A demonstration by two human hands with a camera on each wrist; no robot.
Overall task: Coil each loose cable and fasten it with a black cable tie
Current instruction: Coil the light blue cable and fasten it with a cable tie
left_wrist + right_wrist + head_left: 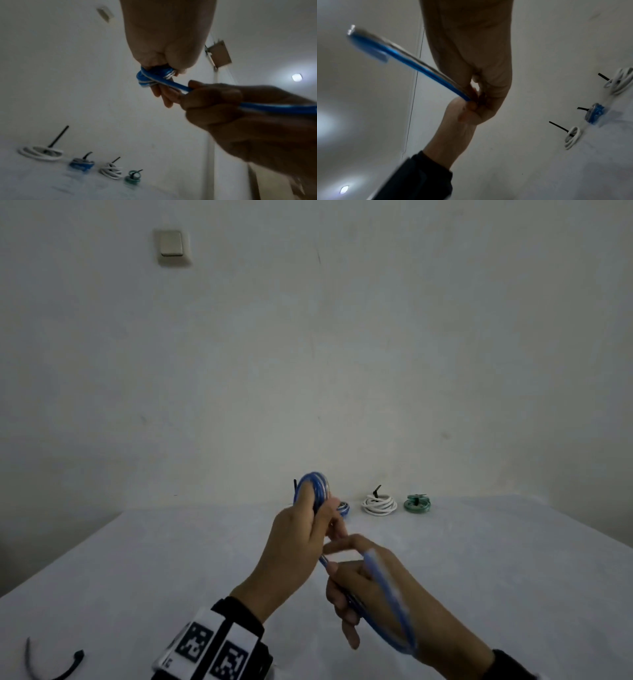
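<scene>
A blue cable with a pale stripe is held up above the table. My left hand (310, 525) grips the wound loops of the blue cable (313, 486), and a thin dark strip sticks up beside them. My right hand (346, 580) grips the loose stretch just below, and the rest trails back over that wrist. In the left wrist view the coil (154, 77) sits in my left hand (164, 86), and my right hand (214, 106) clasps the strand leaving it. In the right wrist view the blue cable (406, 59) runs into my right hand (476, 94).
Tied coils with black tie tails line the table's far edge: a white coil (379, 504), a green coil (417, 504), and a blue coil (344, 508) half hidden behind my left hand. A loose black cable tie (73, 662) lies at the near left. The wall stands right behind.
</scene>
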